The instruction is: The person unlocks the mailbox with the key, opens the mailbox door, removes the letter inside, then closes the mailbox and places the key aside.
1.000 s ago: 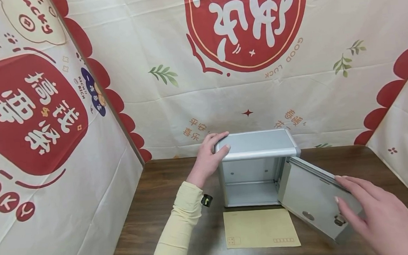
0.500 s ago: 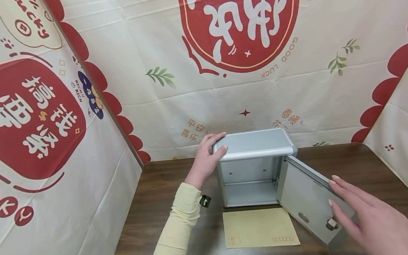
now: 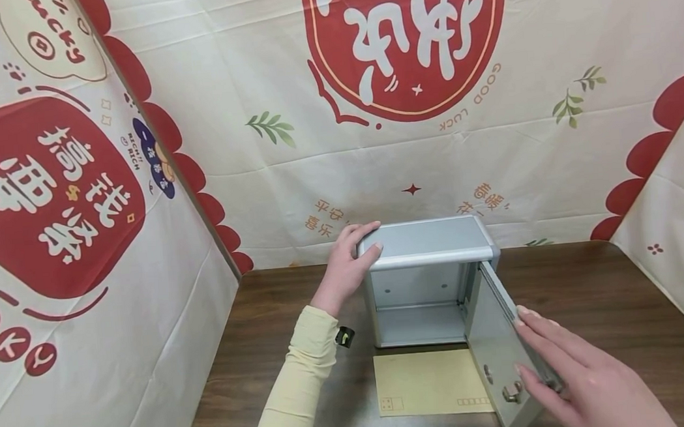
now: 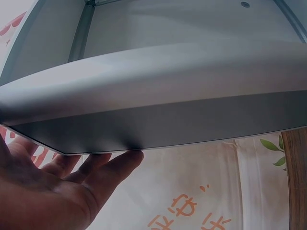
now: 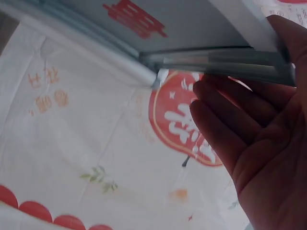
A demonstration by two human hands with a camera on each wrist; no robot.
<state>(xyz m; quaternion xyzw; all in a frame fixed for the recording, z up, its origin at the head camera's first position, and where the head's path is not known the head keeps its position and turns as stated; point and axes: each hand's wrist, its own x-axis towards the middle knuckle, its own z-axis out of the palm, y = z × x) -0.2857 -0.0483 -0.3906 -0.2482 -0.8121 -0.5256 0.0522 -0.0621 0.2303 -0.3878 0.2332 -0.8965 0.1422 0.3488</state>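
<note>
A grey metal box (image 3: pixel 432 240) stands on the table, its front uncovered and the inside bare. My left hand (image 3: pixel 345 265) grips its upper left corner, the thumb on top and fingers along the rear edge; the left wrist view shows fingertips at the edge of the box (image 4: pixel 206 115). Hinged at the right, the door (image 3: pixel 496 334) juts toward me, with a lock (image 3: pixel 513 392) on its inner face. My right hand (image 3: pixel 586 368) touches the door's free edge with mostly straight fingers, the thumb near the lock. Red print marks the door panel (image 5: pixel 192 28) in the right wrist view.
A yellow-brown envelope (image 3: pixel 429 381) lies flat just in front of the box, partly overlapped by the door in the head view. The brown wooden table (image 3: pixel 280 348) meets printed cloth (image 3: pixel 258 192) at the back and sides.
The door has swung inward to the left, and my right hand has moved left along with it. The box, the envelope and my left hand keep their places.
</note>
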